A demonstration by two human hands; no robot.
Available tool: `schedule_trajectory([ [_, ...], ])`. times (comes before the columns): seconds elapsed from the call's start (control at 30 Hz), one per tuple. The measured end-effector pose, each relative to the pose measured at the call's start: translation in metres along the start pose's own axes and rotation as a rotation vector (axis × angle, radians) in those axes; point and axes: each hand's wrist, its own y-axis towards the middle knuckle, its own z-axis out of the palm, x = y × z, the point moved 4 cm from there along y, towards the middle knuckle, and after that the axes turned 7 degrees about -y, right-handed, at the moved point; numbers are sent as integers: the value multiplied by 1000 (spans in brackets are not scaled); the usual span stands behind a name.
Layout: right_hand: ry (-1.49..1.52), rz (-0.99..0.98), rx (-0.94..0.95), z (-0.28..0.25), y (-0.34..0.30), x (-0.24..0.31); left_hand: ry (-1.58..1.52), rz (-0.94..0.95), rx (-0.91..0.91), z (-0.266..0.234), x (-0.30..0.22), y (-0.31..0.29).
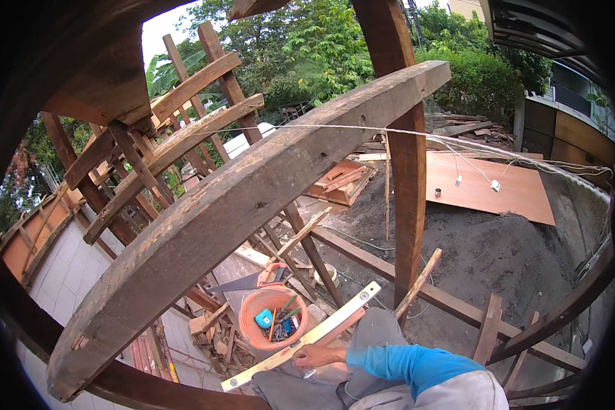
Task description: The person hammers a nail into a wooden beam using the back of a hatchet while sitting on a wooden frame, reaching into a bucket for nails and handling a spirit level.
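Observation:
My right hand (318, 356), at the end of a blue sleeve (406, 363), is low in the middle of the head view. Its fingers are curled closed against the lower edge of a pale yellow spirit level (342, 311). Whether they grip the level or something small is hidden. The level slants over my grey-trousered legs, with a strip of reddish wood (342, 326) along its underside. Just beyond it stands an orange bucket (247, 326) holding a blue tape measure (264, 318), pencil-like sticks and small hardware. A handsaw (238, 283) with an orange handle lies behind the bucket. My left hand is not distinguishable.
A thick timber beam (253, 198) crosses diagonally before me, near an upright post (408, 198). A white string (362, 128) runs across at beam height. Below are a long rail (458, 309), wood scraps (225, 342), dark sand (485, 260) and a plywood sheet (526, 191).

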Motion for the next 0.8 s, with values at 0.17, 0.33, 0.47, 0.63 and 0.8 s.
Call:
schedule_trajectory([
  [0.17,242,45,67,25,-46,12,-223,-195,77,11,-24,-2],
  [0.33,292,147,97,29,-66,29,-185,-27,444,40,-67,-12],
  [0.47,361,118,33,35,-75,15,-343,-13,560,80,-73,-11],
  [0.63,-51,112,-81,-16,-105,38,-310,-30,713,90,-97,3],
  [0.8,81,-542,-959,-162,-163,231,-484,163,687,81,-158,39],
])
